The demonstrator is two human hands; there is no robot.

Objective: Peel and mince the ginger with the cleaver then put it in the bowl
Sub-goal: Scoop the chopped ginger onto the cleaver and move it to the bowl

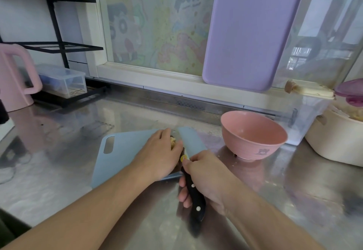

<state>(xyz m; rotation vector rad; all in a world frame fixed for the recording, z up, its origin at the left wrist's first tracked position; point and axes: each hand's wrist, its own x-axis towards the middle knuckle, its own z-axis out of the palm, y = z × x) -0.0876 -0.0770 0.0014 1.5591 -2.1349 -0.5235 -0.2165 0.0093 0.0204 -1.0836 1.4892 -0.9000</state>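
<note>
Since we're working on the blue board (125,151), with the pink bowl (253,137) off to its right, the cleaver (191,141) runs away from us, our right hand (206,179) wrapped around its black handle. The ginger (173,142) sits just left of the blade, pinned under our left hand (161,151)'s fingers, so that hand's nearer.

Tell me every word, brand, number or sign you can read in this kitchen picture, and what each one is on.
No legible text anywhere.
Cleaver: a small yellow sticker near the handle, too small to read.
Pink bowl: a little bear-like motif on its side, a picture, no letters.
Window: cartoon figures, drawings only, no readable words.
Purple board, blue cutting board, clear containers: no visible markings.
</note>
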